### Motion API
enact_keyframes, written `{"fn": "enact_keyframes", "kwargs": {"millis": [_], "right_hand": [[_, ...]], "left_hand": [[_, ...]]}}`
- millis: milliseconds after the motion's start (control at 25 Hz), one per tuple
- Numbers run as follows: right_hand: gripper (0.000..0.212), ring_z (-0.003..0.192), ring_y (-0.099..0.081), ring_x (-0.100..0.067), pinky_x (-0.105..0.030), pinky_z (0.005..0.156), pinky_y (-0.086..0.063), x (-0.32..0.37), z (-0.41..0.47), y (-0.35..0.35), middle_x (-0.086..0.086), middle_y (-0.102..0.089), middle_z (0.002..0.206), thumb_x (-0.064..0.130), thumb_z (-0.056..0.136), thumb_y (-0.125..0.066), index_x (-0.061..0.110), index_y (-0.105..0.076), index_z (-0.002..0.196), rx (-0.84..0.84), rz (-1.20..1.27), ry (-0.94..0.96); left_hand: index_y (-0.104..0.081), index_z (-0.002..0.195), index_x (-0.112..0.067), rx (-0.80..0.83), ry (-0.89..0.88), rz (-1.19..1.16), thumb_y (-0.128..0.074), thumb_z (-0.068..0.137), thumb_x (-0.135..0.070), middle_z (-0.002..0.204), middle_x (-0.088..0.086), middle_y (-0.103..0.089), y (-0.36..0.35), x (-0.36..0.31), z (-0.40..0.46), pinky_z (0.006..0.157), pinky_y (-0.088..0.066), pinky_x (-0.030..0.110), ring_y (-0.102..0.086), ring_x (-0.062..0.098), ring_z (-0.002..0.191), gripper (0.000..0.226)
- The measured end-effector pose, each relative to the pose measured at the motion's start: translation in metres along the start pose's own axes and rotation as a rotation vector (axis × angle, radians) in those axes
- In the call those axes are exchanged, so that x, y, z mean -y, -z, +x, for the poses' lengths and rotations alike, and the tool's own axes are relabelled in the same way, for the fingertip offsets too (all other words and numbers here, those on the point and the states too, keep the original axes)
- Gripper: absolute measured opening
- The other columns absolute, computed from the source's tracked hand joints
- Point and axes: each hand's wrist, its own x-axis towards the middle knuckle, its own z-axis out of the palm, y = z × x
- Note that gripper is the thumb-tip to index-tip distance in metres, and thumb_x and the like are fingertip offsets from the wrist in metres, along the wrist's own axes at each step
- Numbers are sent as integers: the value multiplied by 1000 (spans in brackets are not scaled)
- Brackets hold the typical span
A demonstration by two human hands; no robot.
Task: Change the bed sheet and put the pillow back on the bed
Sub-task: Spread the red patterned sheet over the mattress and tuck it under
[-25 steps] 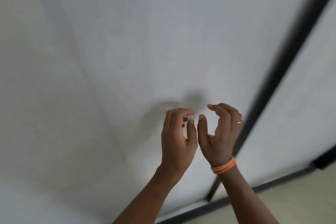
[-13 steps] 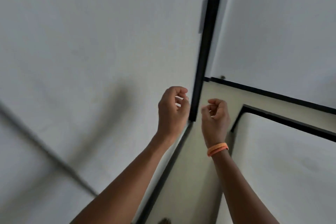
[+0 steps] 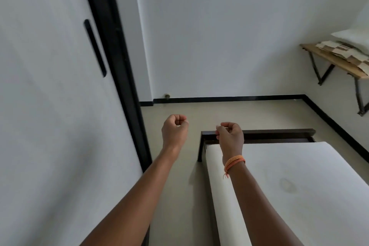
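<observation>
Your left hand and right hand are raised in front of you with fingers curled into loose fists; neither holds anything. The right hand, with an orange band at its wrist, is seen over the corner of the dark bed frame. The bare white mattress lies on the frame at lower right. A white pillow rests on folded checked cloth on the wall-mounted table at far right.
</observation>
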Motion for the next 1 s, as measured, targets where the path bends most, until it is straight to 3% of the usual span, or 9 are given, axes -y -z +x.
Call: {"fn": "enact_keyframes", "kwargs": {"millis": [160, 400, 720, 1000], "right_hand": [[14, 81, -65, -15, -28, 75, -56, 5, 119, -28, -13, -66, 100, 7, 91, -61, 8, -60, 105, -140, 50, -53], [15, 78, -60, -16, -21, 57, -42, 12, 338, -86, -9, -68, 93, 8, 92, -57, 8, -62, 106, -343, 120, -141], [10, 69, -56, -14, -21, 53, -39, 85, 593, -157, -6, -66, 82, 10, 91, -57, 10, -61, 100, -476, 208, -119], [6, 65, -53, -13, -21, 54, -38, 90, 788, -161, -6, -64, 80, 9, 90, -56, 13, -60, 90, -805, 259, -142]], "left_hand": [[-64, 98, -12, 167, 20, -17, -57, 89, -9, 84, 2, -65, -68, -19, 110, 58, -54, 24, -62, 11, 64, 11], [-64, 97, -11, 295, 70, 21, -57, 91, -8, 82, 3, -64, -183, -22, 316, 56, -51, 23, -61, 13, 65, 10], [-65, 100, -12, 460, 82, 29, -59, 91, -12, 88, 2, -66, -336, -85, 556, 62, -54, 27, -63, 15, 70, 10], [-65, 100, -11, 710, 164, 74, -59, 92, -9, 90, 3, -65, -506, -101, 737, 65, -53, 28, -60, 16, 71, 11]]}}
